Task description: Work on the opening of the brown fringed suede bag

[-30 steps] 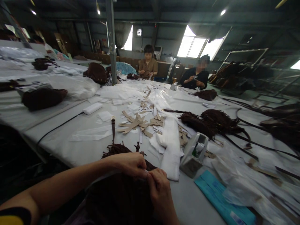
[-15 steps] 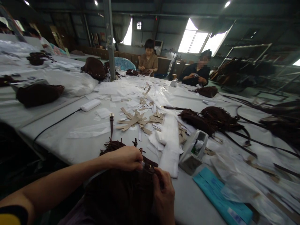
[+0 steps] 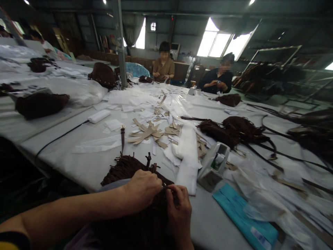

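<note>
A dark brown fringed suede bag [image 3: 125, 170] lies at the near edge of the long white table [image 3: 85, 163], partly in my lap. My left hand [image 3: 142, 189] is closed on the bag's upper edge, its fingertips pinching a small piece I cannot make out. Just to the right, my right hand [image 3: 178, 208] is also closed, fingers curled on the same edge and touching the left fingertips. The bag's brown strap with a buckle [image 3: 122, 137] runs away from me across the table.
A tape dispenser [image 3: 214, 166] and a teal packet [image 3: 241, 215] sit to my right, beside a roll of white padding [image 3: 187, 156]. Tan card strips [image 3: 148, 133], white paper scraps and more brown fringed bags [image 3: 234, 132] cover the table. Two people work at the far end.
Both hands have slid toward me along the bag's edge and stayed pinched together. More of the bag's fringe now shows on the table beyond them.
</note>
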Tool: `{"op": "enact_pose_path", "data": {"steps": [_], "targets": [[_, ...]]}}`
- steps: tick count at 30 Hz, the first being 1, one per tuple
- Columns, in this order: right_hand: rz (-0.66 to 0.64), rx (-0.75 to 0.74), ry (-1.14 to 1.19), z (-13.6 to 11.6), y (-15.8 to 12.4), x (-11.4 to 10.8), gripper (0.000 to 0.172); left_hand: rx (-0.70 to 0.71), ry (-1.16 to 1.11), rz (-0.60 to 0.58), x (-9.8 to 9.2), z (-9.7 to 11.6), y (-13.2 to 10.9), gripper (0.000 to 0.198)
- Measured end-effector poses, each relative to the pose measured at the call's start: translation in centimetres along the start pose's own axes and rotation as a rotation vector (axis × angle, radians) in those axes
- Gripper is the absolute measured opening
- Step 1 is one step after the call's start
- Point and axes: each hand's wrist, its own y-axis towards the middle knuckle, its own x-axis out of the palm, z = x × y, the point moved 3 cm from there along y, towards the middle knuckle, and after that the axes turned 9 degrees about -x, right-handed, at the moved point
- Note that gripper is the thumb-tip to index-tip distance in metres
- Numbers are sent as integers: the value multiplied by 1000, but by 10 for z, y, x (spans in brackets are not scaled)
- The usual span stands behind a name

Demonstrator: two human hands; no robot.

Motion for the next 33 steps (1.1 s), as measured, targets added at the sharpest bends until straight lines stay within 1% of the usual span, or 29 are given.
{"op": "enact_pose_path", "data": {"steps": [3,6,12,16,19,23,24,27,29,31,33], "targets": [[12,-86,-4,-4,-1,1,9,20,-5,4,9,7,6,17],[18,-122,-12,-5,-2,2,9,12,2,15,19,12,12,18],[1,-107,29,0,-6,3,15,24,24,25,34,13,17,20],[8,-83,73,5,-11,2,21,66,39,12,46,22,20,25],[6,-67,82,8,-11,0,23,47,24,12,52,27,27,26],[32,-10,73,15,-11,-2,24,23,-50,7,56,23,37,25],[38,2,76,17,-11,-2,25,27,-73,9,57,20,39,30],[53,53,73,22,-14,-1,26,32,-119,20,61,11,42,54],[68,90,58,25,-15,-1,30,29,-131,27,63,8,44,63],[96,76,33,24,-14,-1,32,22,-138,32,65,8,46,69],[91,27,16,21,-11,0,30,15,-145,40,67,8,48,74]]}}
